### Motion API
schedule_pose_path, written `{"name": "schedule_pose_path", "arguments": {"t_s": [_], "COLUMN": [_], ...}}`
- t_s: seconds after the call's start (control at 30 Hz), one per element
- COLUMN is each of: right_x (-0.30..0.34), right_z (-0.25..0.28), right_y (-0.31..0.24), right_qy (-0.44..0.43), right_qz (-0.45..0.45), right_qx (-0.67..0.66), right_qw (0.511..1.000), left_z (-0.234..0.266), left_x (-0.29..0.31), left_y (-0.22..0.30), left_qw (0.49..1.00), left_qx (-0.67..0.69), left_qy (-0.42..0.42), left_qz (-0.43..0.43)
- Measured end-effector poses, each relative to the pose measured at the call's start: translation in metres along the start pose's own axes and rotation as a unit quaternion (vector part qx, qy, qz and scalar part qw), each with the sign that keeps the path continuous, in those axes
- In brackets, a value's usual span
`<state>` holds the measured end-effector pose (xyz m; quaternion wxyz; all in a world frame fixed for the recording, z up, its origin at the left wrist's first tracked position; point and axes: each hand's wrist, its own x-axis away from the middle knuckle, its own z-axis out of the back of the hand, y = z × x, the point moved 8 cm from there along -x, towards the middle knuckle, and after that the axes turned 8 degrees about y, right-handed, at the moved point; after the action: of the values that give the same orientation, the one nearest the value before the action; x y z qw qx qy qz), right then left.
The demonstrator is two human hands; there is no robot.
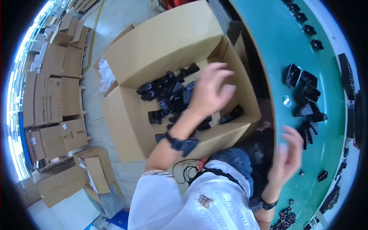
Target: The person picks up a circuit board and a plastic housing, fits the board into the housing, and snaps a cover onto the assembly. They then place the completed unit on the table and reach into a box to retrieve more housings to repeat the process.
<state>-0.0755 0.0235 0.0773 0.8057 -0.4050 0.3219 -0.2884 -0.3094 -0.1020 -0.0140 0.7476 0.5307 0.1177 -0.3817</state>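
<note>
My left hand (211, 89) reaches over an open cardboard box (126, 126) on the floor, fingers spread and blurred, holding nothing that I can see. Inside the box lie several black plastic parts (168, 96). My right hand (289, 153) hovers open at the near edge of a green conveyor table (276, 46), empty, fingers apart. More black plastic parts (306, 94) lie in a cluster on the green surface beyond it. A dark wristband sits on each wrist.
Stacks of closed cardboard boxes (53, 88) line the left side on the floor. A smaller open box (96, 168) stands near my left. Small black pieces (285, 218) lie heaped at the table's near end. A black cable (188, 168) hangs by my waist.
</note>
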Motion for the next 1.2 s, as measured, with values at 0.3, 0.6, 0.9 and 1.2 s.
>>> {"name": "schedule_pose_path", "arguments": {"t_s": [0.3,0.6,0.9,1.2], "right_x": [0.055,0.092,0.132,0.151], "right_z": [-0.332,-0.342,-0.347,-0.349], "right_y": [0.188,0.230,0.226,0.216], "right_qy": [-0.357,-0.400,-0.507,-0.428], "right_qz": [-0.221,-0.326,-0.513,-0.572], "right_qx": [0.276,0.196,-0.034,-0.186], "right_qw": [0.865,0.834,0.691,0.675], "left_z": [0.187,0.152,0.075,0.030], "left_x": [0.285,0.287,0.320,0.315], "left_y": [-0.256,-0.269,-0.192,-0.164], "left_qw": [0.788,0.688,0.539,0.536], "left_qx": [-0.321,-0.311,0.160,0.303], "left_qy": [-0.060,-0.082,-0.184,0.018], "left_qz": [0.522,0.651,0.806,0.788]}}
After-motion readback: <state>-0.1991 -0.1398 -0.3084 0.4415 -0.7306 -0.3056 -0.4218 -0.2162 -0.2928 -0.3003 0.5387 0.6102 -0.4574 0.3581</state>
